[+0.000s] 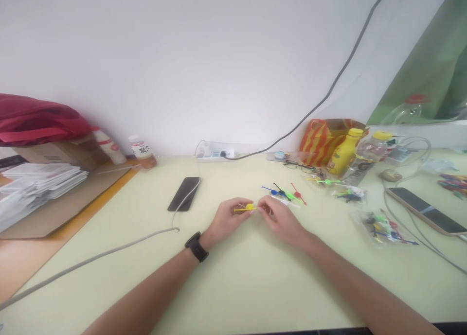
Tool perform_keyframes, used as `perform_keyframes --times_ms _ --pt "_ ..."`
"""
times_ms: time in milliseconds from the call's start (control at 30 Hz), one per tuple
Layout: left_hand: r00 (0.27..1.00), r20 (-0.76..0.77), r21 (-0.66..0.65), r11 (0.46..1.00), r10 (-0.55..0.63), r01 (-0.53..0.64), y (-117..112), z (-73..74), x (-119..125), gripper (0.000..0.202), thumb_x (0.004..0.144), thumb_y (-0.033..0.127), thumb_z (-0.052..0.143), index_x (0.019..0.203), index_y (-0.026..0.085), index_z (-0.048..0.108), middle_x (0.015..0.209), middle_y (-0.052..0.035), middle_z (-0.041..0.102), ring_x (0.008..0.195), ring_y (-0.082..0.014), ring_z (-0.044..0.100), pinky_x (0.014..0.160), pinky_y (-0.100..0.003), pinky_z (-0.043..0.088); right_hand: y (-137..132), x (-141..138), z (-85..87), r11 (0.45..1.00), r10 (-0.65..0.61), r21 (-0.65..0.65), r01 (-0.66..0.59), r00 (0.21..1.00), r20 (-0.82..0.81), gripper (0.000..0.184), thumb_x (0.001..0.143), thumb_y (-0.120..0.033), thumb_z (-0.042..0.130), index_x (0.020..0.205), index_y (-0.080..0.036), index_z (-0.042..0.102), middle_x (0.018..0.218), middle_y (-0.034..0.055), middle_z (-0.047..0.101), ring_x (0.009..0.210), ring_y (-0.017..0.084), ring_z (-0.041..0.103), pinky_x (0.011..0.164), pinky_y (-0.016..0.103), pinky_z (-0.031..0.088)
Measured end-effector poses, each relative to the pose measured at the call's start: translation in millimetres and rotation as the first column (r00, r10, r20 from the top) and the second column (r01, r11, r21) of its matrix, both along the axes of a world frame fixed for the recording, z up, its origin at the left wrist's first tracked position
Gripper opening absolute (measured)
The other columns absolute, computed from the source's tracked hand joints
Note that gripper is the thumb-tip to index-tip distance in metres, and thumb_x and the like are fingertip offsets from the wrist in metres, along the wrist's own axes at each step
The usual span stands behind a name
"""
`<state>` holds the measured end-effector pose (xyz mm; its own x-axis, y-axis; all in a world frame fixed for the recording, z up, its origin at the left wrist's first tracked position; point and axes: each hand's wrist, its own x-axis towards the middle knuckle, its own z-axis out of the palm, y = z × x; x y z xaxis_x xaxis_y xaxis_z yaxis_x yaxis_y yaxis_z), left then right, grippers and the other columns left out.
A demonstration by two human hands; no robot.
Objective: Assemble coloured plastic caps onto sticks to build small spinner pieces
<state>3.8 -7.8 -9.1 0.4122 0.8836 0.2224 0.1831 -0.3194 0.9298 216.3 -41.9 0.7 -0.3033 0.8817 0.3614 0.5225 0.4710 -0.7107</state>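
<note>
Both hands meet at the middle of the pale yellow table (233, 286). My left hand (228, 219), with a black watch on its wrist, pinches a small yellow plastic piece with a thin stem (247, 208). My right hand (279, 218) is closed on the stem's other end. Just behind the hands lie several loose small pieces on thin stems, blue, black, green and red (286, 193).
A black phone (184, 193) on a white cable lies at left-centre. Clear bags of coloured pieces (385, 226) and a second phone (425, 209) are at right. A power strip (215, 152), bottles, glasses (299, 166) and an orange bag line the wall; papers and boxes stand at left.
</note>
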Motion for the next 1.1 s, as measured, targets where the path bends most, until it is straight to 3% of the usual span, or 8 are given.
perform_keyframes --times_ms 233,433,667,967,1100 --pt "0.999 -0.039 0.074 0.997 0.004 -0.001 -3.9 2.6 0.4 0.03 0.093 0.043 0.07 0.112 0.02 0.075 0.109 -0.0078 0.077 0.099 -0.0243 0.073 0.091 -0.039 0.06 -2.7 0.9 5.0 0.996 -0.034 0.08 0.03 0.998 0.045 0.012 0.101 -0.024 0.044 0.094 -0.024 0.054 0.094 0.0045 0.064 0.085 0.021 0.059 0.077 0.035 0.044" --pt "0.996 -0.088 0.177 0.984 0.013 0.003 -6.2 6.0 -0.2 0.025 0.094 0.039 0.069 0.111 0.022 0.076 0.11 -0.0068 0.077 0.1 -0.0236 0.073 0.091 -0.037 0.059 4.7 1.9 0.4 0.995 0.004 -0.101 -0.023 0.982 -0.189 0.018 0.099 -0.038 0.051 0.094 -0.023 0.059 0.089 0.003 0.063 0.078 0.019 0.058 0.068 0.032 0.046" --pt "0.983 -0.175 0.33 0.944 0.051 0.01 -9.5 10.2 -1.5 0.02 0.095 0.036 0.068 0.111 0.025 0.075 0.104 -0.0046 0.078 0.095 -0.0217 0.073 0.088 -0.035 0.057 12.2 1.4 0.4 0.931 -0.017 -0.321 -0.173 0.858 -0.514 0.032 0.088 -0.052 0.069 0.089 -0.021 0.062 0.075 -0.0006 0.061 0.067 0.016 0.06 0.069 0.034 0.052" --pt "0.979 -0.202 0.373 0.924 -0.004 0.081 -13.9 15.2 -2.0 0.017 0.097 0.032 0.065 0.108 0.024 0.074 0.101 -0.0051 0.077 0.091 -0.0208 0.072 0.084 -0.033 0.055 8.5 -2.3 4.3 0.907 -0.065 -0.375 -0.194 0.814 -0.577 0.033 0.083 -0.051 0.076 0.088 -0.02 0.065 0.076 0.0009 0.065 0.07 0.016 0.062 0.074 0.036 0.055" --pt "0.989 -0.121 0.299 0.947 -0.086 0.119 -17.0 18.8 0.3 0.015 0.095 0.032 0.067 0.105 0.021 0.072 0.106 -0.0069 0.075 0.097 -0.0211 0.07 0.09 -0.035 0.055 8.6 -2.1 2.1 0.913 -0.074 -0.364 -0.183 0.804 -0.59 0.032 0.084 -0.049 0.076 0.095 -0.02 0.065 0.08 0.0003 0.065 0.07 0.016 0.063 0.073 0.035 0.055"
